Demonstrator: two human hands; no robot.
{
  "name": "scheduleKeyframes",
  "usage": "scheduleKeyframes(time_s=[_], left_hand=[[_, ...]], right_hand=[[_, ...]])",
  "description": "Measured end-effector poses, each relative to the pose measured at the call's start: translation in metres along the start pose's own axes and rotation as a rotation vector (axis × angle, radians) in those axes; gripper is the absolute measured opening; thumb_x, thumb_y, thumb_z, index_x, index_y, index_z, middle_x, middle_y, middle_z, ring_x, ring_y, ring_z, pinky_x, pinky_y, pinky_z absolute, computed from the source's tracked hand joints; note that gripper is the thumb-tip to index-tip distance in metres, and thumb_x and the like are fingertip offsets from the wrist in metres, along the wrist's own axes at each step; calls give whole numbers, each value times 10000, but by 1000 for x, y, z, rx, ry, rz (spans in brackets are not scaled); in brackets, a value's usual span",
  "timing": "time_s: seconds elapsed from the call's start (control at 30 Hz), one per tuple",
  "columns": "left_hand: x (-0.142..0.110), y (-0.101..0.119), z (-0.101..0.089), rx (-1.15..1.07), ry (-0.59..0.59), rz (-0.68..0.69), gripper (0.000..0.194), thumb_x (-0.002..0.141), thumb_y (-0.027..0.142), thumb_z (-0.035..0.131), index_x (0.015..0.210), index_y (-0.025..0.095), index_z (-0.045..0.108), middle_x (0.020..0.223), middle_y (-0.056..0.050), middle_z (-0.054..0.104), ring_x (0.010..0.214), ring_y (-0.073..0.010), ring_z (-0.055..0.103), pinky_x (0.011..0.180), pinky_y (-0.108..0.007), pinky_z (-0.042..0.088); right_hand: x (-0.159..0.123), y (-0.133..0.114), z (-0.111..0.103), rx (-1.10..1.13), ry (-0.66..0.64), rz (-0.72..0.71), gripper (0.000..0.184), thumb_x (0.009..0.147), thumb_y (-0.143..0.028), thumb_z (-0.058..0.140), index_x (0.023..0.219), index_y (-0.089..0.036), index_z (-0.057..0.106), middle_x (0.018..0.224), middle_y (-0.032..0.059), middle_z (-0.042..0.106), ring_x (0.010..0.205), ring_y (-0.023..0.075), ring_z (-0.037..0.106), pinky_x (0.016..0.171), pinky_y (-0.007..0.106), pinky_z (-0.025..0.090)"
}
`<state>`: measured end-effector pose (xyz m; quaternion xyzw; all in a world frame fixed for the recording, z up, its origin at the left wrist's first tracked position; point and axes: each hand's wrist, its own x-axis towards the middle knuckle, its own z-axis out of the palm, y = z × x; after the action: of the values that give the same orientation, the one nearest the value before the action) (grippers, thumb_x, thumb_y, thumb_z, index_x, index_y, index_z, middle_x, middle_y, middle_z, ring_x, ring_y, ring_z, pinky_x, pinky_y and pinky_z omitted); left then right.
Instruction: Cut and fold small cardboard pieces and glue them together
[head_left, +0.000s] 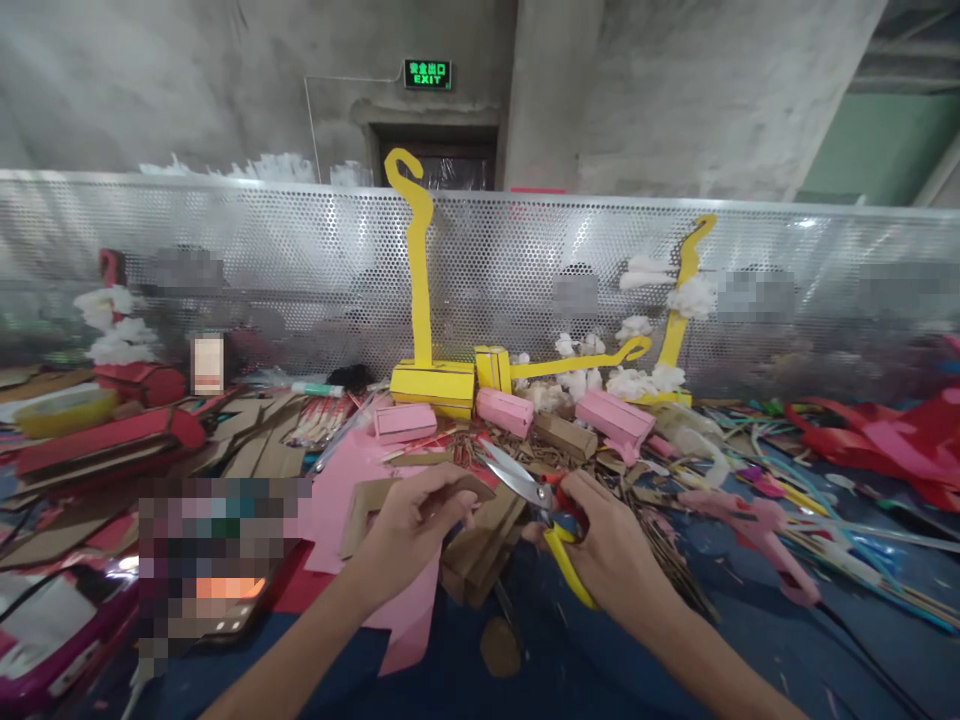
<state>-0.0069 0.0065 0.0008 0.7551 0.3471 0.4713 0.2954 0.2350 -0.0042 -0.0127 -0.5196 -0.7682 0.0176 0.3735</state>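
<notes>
My left hand (411, 520) is closed, pinching a small brown cardboard piece (480, 487) between thumb and fingers. Scissors (514, 472) with red and yellow handles are gripped in my right hand (611, 530); their blades point up and left, close to the cardboard piece. Below the hands rests a brown cardboard box form (480, 560). A pink sheet (326, 510) lies under and beside my left hand, with another cut cardboard piece (364, 505) on it. Small pink boxes (405, 423) stand just beyond the hands.
Yellow box shapes with hooked strips (420, 270) stand against a perforated metal panel (300, 240). A pink glue gun (757, 530) with a black cord lies at right, near red material (885, 445). Red box forms (112, 450) and cardboard strips (262, 435) fill the left. Brown scraps litter the middle.
</notes>
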Motion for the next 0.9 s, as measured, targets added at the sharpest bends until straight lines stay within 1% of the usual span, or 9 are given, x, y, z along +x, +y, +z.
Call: scheduleKeyframes(time_s=[0.07,0.13,0.23,0.43,0.5,0.57,0.67,0.77,0.9], left_hand=[[1,-1,0,2,31,-7,204,947,297,568,943,144,704,832,-51,690,704,-141,618,664,-245,504],[1,-3,1,-13,66,-6,206,933,314,591,907,142,702,854,-59,682,732,-150,602,670,-254,503],[3,-5,2,-54,93,-7,202,920,315,605,867,140,691,792,-40,647,723,-148,573,668,-261,498],[4,-6,3,-107,107,-59,179,904,283,618,976,138,694,705,9,576,619,-110,511,589,-231,468],[4,-5,2,-98,98,-53,175,905,265,610,977,136,705,676,18,560,602,-102,494,579,-222,449],[4,-6,1,-106,86,-52,179,908,249,598,989,142,715,693,8,588,609,-101,498,578,-217,440],[5,-9,1,-112,80,-68,201,884,196,601,1045,163,718,835,-28,680,649,-105,541,584,-213,450],[3,-10,1,-81,65,-51,264,843,98,576,1056,180,710,928,-34,709,681,-107,588,603,-205,476],[0,-3,0,-25,10,-19,241,839,68,562,995,181,707,857,-13,711,661,-102,614,601,-188,493]], right_hand=[[2,1,-2,7,22,34,218,800,-259,691,830,-233,477,867,26,582,746,206,565,659,292,430],[3,3,-3,14,31,37,205,817,-285,682,875,-231,493,895,33,584,752,209,568,673,301,441],[3,4,-3,11,14,10,199,834,-312,669,873,-229,492,894,43,587,766,219,573,681,312,446],[3,5,3,-6,-1,24,223,810,-334,699,895,-222,526,928,65,612,768,230,604,666,319,452],[3,5,4,9,-11,29,224,802,-323,704,908,-221,536,939,66,616,794,235,610,676,319,462],[3,5,3,17,-24,26,213,799,-305,700,911,-222,539,954,66,618,826,239,611,702,324,470],[3,6,3,9,-45,11,208,780,-264,706,895,-222,538,976,65,618,859,243,605,744,338,473],[3,6,4,10,-58,-9,217,745,-196,712,880,-219,543,959,56,620,853,238,600,751,338,467],[1,6,5,40,-67,-37,261,715,-102,686,917,-218,569,998,54,633,909,237,610,785,325,466]])
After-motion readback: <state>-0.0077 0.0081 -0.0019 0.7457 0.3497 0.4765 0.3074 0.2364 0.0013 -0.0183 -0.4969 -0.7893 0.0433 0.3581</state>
